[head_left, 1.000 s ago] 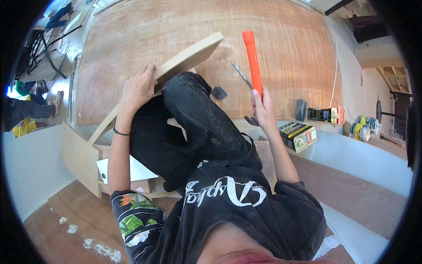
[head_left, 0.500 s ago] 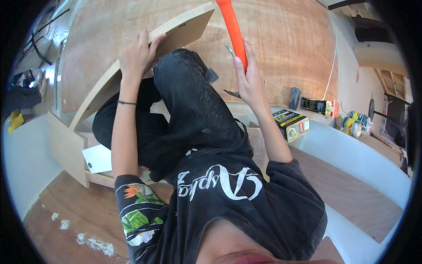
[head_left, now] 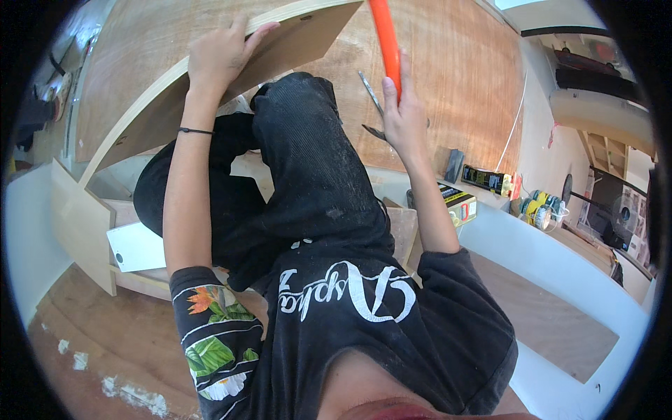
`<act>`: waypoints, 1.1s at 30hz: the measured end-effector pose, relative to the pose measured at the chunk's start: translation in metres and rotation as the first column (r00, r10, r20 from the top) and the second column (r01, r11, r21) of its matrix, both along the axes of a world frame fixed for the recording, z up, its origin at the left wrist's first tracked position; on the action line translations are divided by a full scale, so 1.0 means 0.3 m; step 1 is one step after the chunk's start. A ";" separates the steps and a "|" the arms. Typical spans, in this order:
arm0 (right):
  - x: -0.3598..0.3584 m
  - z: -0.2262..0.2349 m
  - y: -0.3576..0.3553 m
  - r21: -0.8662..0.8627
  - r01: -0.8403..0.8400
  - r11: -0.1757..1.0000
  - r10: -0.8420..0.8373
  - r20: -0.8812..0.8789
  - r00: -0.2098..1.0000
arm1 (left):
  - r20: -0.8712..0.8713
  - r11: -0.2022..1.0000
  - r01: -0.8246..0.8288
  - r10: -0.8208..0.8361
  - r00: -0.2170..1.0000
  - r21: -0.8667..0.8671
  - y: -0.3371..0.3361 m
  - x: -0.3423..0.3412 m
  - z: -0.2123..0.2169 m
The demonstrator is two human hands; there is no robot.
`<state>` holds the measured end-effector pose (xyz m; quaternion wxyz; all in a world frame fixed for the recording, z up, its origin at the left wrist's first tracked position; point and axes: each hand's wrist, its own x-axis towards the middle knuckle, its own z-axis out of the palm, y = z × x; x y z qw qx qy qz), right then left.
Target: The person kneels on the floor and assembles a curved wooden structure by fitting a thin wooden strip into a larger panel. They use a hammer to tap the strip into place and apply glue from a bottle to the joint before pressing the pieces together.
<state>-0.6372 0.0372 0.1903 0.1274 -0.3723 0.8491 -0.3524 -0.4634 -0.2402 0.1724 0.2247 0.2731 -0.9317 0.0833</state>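
My left hand [head_left: 218, 59] is closed over the upper edge of a curved wooden panel [head_left: 147, 105], thumb on its face. The panel stands tilted at the left, beyond my bent knee. My right hand [head_left: 404, 122] grips an orange-handled hammer [head_left: 388, 52] close to its head. The handle points up and leaves the frame at the top. A dark curved claw sticks out to the left of that hand, while the palm hides most of the head. A thin metal rod [head_left: 371, 91] shows beside the hand; whether I hold it, I cannot tell.
A large plywood sheet [head_left: 462, 91] lies ahead. To the right are a yellow-and-black box [head_left: 458, 203], a dark block [head_left: 453, 165], a black-and-gold package [head_left: 486, 179] and round tins [head_left: 537, 212]. A white flat device [head_left: 136, 246] rests by my left leg, near a pale board [head_left: 82, 227].
My right hand has moved slightly up and to the right with the hammer. My left hand and the panel appear a little higher in view, which has shifted slightly.
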 end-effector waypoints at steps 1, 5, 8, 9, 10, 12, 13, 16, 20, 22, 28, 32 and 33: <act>-0.005 0.003 -0.003 -0.068 0.006 0.998 -0.006 0.006 1.000 | -0.030 0.999 0.018 -0.017 0.999 0.029 0.007 -0.003 0.002; -0.023 0.007 -0.005 0.097 -0.036 0.995 0.042 -0.065 0.997 | 0.041 0.999 -0.032 0.032 0.999 0.010 0.020 -0.010 0.014; -0.020 0.000 -0.005 0.084 0.004 0.996 0.000 -0.052 0.999 | 0.042 0.999 -0.033 0.032 0.999 0.034 0.007 -0.007 0.015; -0.018 -0.002 -0.005 0.055 -0.016 0.998 0.020 -0.061 0.998 | 0.055 0.998 -0.038 0.036 0.998 0.051 0.000 -0.004 0.011; -0.014 -0.003 -0.008 0.025 -0.035 0.999 0.036 -0.072 0.997 | 0.083 0.996 -0.040 0.033 0.996 0.085 -0.008 -0.001 0.004; -0.007 0.001 -0.015 0.013 -0.053 0.999 0.054 -0.088 0.995 | 0.084 0.995 -0.039 0.031 0.996 0.092 -0.033 0.001 -0.014; -0.001 0.005 -0.015 0.032 -0.055 0.998 0.058 -0.090 0.994 | 0.093 0.994 -0.038 0.028 0.995 0.106 -0.044 0.002 -0.025; 0.008 0.025 -0.030 0.094 -0.056 0.994 0.063 -0.067 0.996 | 0.036 0.999 0.013 -0.015 0.999 0.051 -0.073 -0.002 -0.048; 0.015 0.044 -0.056 0.077 -0.065 0.995 0.076 -0.142 0.987 | 0.022 0.995 -0.010 0.008 1.000 0.102 -0.085 -0.018 -0.046; 0.020 0.048 -0.066 0.068 -0.091 0.993 0.100 -0.131 0.986 | 0.011 0.993 0.008 -0.009 1.000 0.120 -0.083 -0.026 -0.029; 0.020 0.059 -0.084 0.126 -0.130 0.984 0.145 -0.124 0.982 | -0.161 0.981 -0.012 0.044 0.986 0.195 -0.080 -0.056 0.023; 0.030 0.069 -0.099 0.055 -0.159 0.986 0.166 -0.172 0.971 | -0.122 0.978 -0.043 0.069 0.990 0.204 -0.083 -0.063 0.041; 0.036 0.070 -0.105 0.102 -0.159 0.982 0.174 -0.159 0.972 | -0.096 0.977 -0.050 0.071 0.993 0.206 -0.084 -0.061 0.043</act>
